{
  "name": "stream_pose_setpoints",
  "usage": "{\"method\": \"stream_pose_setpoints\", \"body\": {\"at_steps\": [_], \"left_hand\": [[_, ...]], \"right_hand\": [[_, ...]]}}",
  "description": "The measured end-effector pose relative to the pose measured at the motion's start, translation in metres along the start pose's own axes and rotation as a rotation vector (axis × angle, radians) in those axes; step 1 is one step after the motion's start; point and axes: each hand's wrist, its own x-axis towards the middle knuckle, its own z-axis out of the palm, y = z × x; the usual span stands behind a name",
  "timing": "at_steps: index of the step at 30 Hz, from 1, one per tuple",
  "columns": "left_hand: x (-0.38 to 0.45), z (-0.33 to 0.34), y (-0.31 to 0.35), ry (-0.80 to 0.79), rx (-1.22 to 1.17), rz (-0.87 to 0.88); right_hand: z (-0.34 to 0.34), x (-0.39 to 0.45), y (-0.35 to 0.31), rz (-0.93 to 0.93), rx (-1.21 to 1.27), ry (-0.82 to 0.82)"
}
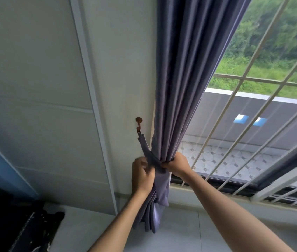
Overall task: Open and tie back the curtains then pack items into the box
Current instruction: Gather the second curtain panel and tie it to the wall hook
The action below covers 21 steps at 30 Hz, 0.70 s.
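A grey-purple curtain (182, 73) hangs gathered at the left edge of the window. A matching fabric tie-back strap (145, 145) runs down from a brown wall hook (139, 122) to the bundle. My left hand (142, 176) pinches the strap's lower end against the curtain's left side. On the right side, my right hand (177, 165) squeezes the gathered folds together. The curtain's bottom hangs loose below both hands. No box is in view.
A window with white bars (249, 142) fills the right side, with a ledge below it. A pale panelled wall (53, 106) stands at left. Dark objects (25, 228) sit at the lower left on a white surface.
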Motion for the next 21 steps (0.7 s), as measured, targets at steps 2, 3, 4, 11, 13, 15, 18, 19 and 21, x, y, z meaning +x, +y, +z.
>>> {"method": "stream_pose_setpoints", "body": {"at_steps": [2,3,4,11,13,15,18,19,21], "left_hand": [[0.008,-0.005,0.013,-0.018,0.081,0.154],[0.013,-0.005,0.02,-0.051,0.121,0.224],[0.017,-0.004,0.027,-0.081,0.186,0.276],[0.015,0.016,0.043,-0.062,0.455,0.38],[0.015,0.022,0.046,-0.051,0.449,0.391],[0.015,0.027,0.045,-0.056,0.448,0.4],[0.015,0.033,0.039,-0.044,0.487,0.432],[0.015,0.035,0.036,-0.035,0.503,0.434],[0.014,0.039,0.032,-0.019,0.518,0.435]], "right_hand": [[-0.001,-0.001,0.001,-0.003,0.007,0.003],[0.0,-0.002,0.001,-0.009,0.011,0.011],[0.0,-0.003,0.0,-0.021,0.015,0.018],[0.0,-0.016,0.002,-0.069,-0.059,0.011],[0.001,-0.018,0.006,-0.093,-0.075,0.017],[0.002,-0.019,0.01,-0.117,-0.079,0.025],[0.004,-0.019,0.016,-0.149,-0.076,0.046],[0.006,-0.018,0.017,-0.168,-0.079,0.059],[0.01,-0.017,0.02,-0.186,-0.099,0.083]]}}
